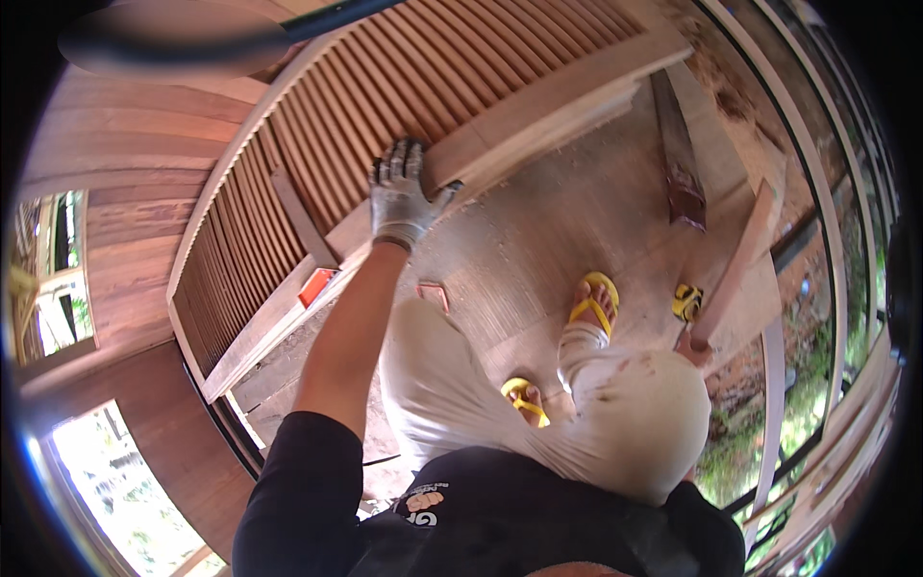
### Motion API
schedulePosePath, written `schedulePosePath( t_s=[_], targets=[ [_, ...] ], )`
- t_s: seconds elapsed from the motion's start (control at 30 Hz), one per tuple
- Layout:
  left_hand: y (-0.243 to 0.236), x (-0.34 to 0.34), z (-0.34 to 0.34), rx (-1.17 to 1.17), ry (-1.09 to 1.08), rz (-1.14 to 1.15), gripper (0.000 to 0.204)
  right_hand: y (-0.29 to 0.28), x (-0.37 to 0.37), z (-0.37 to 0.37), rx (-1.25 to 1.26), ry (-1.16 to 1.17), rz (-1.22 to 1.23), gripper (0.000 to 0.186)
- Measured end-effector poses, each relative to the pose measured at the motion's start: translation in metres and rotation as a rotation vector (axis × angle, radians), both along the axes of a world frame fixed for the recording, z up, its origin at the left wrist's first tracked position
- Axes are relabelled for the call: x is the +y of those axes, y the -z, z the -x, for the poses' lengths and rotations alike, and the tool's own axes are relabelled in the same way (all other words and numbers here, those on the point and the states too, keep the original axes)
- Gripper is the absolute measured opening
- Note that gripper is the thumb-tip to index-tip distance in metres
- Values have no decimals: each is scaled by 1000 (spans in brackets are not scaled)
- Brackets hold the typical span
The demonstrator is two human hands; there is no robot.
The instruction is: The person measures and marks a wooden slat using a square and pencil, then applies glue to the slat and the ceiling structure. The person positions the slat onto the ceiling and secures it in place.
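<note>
My left hand (402, 197), in a grey glove with dark fingertips, lies on the near rail of a slatted wooden panel (356, 115). Its fingers stretch out over the slats, and its thumb points right along the rail's edge. An orange-red block (315, 287) sits on the same rail, left of the hand. A short wooden strip (300, 216) lies across the slats close by. My right arm drops behind my raised knee, so my right hand cannot be seen.
On the wooden floor are a yellow and black tape measure (687, 302), a small red-edged piece (433, 296) and a dark length of wood (681, 173). A pale wooden piece (735, 264) stands right of my knee. Open sides with railings lie at right; a plank wall (135, 154) rises left.
</note>
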State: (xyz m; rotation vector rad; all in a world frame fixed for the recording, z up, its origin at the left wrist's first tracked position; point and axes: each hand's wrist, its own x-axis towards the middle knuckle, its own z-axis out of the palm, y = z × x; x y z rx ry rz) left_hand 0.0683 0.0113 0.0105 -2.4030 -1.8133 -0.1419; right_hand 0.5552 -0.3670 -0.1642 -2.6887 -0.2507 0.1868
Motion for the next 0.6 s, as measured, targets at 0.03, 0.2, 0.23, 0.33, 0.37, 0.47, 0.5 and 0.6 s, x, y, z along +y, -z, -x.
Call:
schedulePosePath(
  t_s=[0.03, 0.2, 0.23, 0.33, 0.37, 0.47, 0.5, 0.6],
  targets=[
    [0, 2, -2, 1, 2, -23, 91, 5, -9, -8, -12, -12, -18, 55],
    [-2, -8, 19, -121, -20, 3, 86, 18, -17, -25, -15, -93, 49, 55],
    [2, -12, 31, -217, -13, 64, 84, 17, -19, -25, -14, -119, 58, 55],
    [-12, -17, 55, -373, -67, 123, 84, 17, -20, -33, -28, -153, 48, 55],
    [-32, -31, 58, -339, -150, 105, 89, 15, -26, -39, -43, -152, 46, 56],
    [-57, -100, 117, -96, -473, 141, 112, 12, -22, -52, -90, -260, 17, 56],
    [-49, -121, 144, 41, -590, 253, 121, 13, -16, -57, -113, -338, -25, 56],
    [-8, -166, 219, -36, -511, 78, 80, 11, 13, -63, -203, -692, -216, 56]
  ],
)
